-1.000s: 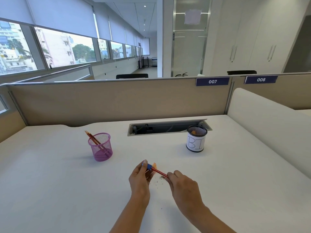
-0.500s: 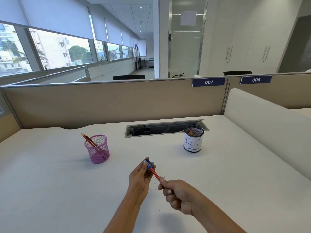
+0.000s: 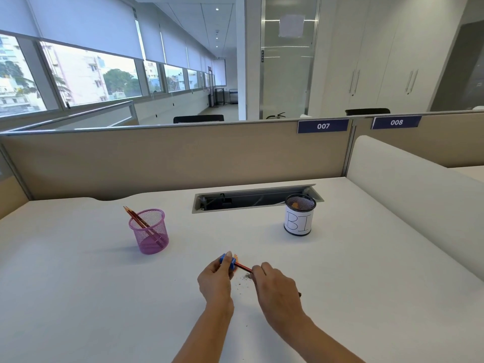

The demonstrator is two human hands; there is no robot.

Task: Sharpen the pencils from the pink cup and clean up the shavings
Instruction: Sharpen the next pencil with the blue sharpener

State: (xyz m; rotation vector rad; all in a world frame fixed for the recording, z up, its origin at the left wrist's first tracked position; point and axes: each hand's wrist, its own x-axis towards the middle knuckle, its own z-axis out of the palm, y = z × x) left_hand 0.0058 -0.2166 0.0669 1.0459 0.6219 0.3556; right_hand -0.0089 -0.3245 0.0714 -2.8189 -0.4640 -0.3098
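Knuckles of right hand (image 3: 277, 292) now face up; its grip pinches pencil (image 3: 243, 268), tip inside sharpener (image 3: 227, 261) pinched by left hand (image 3: 216, 281).

Bright daylight pours in from the windows (image 3: 86, 77) on the left. Soft shadows lie on the desk (image 3: 78, 297). Wide-angle bending curves the edges.

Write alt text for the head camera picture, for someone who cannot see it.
A person's left hand holds a blue sharpener while the right hand grips a red pencil pushed into it, shavings scattered on the white desk below. Farther back stand a pink mesh cup of pencils and a black cup marked BI.
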